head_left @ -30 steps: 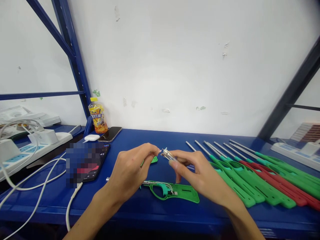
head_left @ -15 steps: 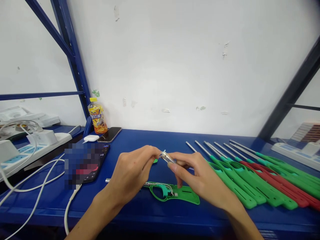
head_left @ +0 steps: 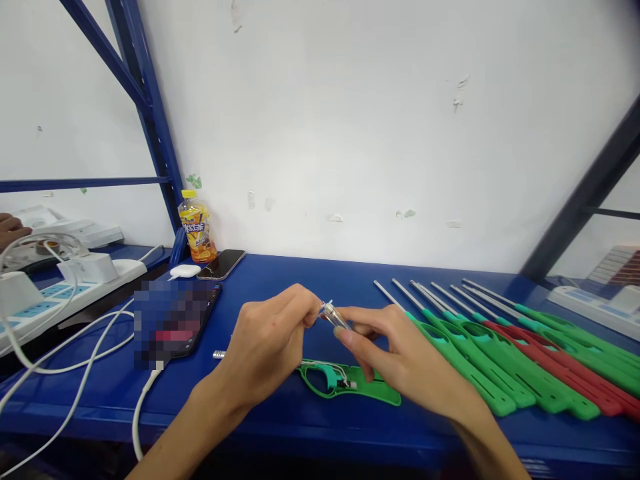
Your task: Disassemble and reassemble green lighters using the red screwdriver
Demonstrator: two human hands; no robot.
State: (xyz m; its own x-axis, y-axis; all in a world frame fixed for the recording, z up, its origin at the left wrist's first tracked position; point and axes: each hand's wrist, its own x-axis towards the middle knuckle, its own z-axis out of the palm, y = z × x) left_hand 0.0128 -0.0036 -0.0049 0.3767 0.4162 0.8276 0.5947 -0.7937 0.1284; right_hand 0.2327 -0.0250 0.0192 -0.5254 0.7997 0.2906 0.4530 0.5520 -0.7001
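Observation:
Between the thumb and fingers of my right hand is a small clear lighter fuel tank, held tilted above the table. My left hand is closed in a pinch at the tank's white-tipped upper end; what its fingertips grip is too small to make out. Below both hands lies an opened green stick lighter, its inside facing up, with a teal trigger and thin pale wires showing. My left hand and wrist hide part of its metal tube, whose slotted tip sticks out at the left.
Several green and red stick lighters lie in a row on the blue table at right. To the left are a charging phone, another phone, a drink bottle, cables and a power strip. Another person's hand shows far left.
My hands keep nearly the same hold on the tank, with slight finger movement. The view has shifted a little. Another person's hand has come into view at the far left.

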